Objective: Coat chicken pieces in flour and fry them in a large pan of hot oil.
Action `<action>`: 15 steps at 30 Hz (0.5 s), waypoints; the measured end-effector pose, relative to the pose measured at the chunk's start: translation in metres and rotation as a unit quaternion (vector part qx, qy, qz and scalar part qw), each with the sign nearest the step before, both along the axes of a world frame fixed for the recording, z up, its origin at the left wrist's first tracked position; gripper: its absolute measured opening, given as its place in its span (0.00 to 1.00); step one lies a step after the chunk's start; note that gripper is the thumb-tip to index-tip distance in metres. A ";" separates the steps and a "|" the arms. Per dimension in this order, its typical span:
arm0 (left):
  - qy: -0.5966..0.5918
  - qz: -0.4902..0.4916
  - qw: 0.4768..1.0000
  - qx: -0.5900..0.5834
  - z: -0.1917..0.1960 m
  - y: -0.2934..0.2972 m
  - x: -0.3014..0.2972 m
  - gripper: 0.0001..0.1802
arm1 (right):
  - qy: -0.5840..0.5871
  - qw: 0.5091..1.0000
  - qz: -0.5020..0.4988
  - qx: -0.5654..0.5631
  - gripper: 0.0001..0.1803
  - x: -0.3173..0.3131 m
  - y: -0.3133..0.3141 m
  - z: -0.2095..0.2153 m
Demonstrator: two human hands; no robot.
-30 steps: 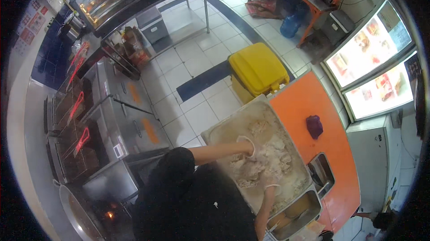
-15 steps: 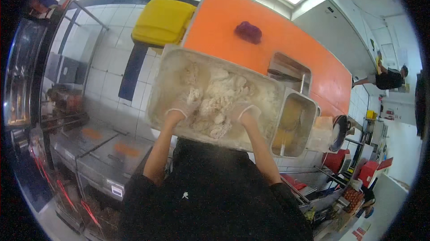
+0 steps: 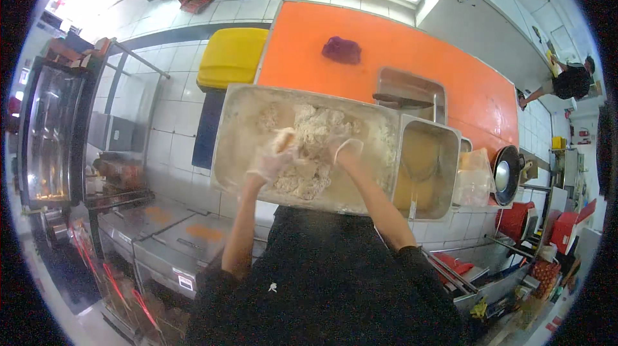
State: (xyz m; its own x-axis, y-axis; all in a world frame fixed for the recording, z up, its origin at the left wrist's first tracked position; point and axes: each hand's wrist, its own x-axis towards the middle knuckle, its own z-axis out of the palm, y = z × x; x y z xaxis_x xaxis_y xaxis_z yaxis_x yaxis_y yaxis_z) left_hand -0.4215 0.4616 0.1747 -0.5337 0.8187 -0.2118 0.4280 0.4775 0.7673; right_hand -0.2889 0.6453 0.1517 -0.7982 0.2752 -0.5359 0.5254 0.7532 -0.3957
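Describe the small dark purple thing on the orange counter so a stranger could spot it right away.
Start at the broad orange counter that fills the upper middle of the view. On its far part, beyond the big metal pan of floured pieces, lies the purple lump. It is the only dark, soft-looking thing lying alone on bare orange.

A commercial fast-food kitchen. At centre a large steel breading pan [image 3: 244,121] of floured pieces sits in an orange worktop [image 3: 412,50], with a smaller steel tub [image 3: 428,169] at three o'clock. Steel fryers [image 3: 161,243] stand at eight o'clock, a glass warming cabinet [image 3: 48,133] at nine, a yellow bin [image 3: 232,56] at eleven, on white floor tiles [image 3: 174,108].
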 end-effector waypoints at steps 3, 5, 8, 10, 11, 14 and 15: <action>0.126 -0.021 0.982 -0.141 -0.033 0.032 0.021 0.27 | 0.107 0.993 -0.058 0.001 0.23 -0.003 -0.004 -0.079; 0.034 -0.063 0.997 -0.033 -0.045 0.071 0.038 0.26 | 0.231 0.960 -0.114 0.110 0.21 0.022 0.017 -0.198; -0.084 0.043 0.995 -0.031 -0.066 0.032 0.009 0.24 | 0.025 0.994 -0.048 0.092 0.22 -0.019 -0.019 -0.091; -0.117 0.076 0.985 -0.100 -0.070 0.033 -0.003 0.23 | 0.081 0.986 -0.093 0.116 0.23 -0.016 -0.024 -0.091; -0.305 0.141 0.942 0.004 -0.071 0.028 -0.014 0.22 | 0.090 0.989 -0.085 0.084 0.25 -0.017 -0.029 -0.084; -0.501 0.203 0.826 0.162 -0.060 0.026 -0.020 0.23 | 0.163 0.975 -0.114 0.097 0.26 -0.014 -0.024 -0.097; -0.522 0.228 0.792 0.220 -0.054 0.027 -0.022 0.24 | 0.225 0.956 -0.128 0.138 0.27 -0.015 -0.022 -0.105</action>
State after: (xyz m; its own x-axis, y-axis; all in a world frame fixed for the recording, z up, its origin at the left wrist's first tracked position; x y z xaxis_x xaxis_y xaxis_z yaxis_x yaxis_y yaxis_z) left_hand -0.4436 0.4884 0.1205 -0.5164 0.7089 -0.4803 -0.6896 -0.0117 0.7241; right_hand -0.3041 0.6235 0.0462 -0.8187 0.5732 -0.0338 0.5297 0.7312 -0.4298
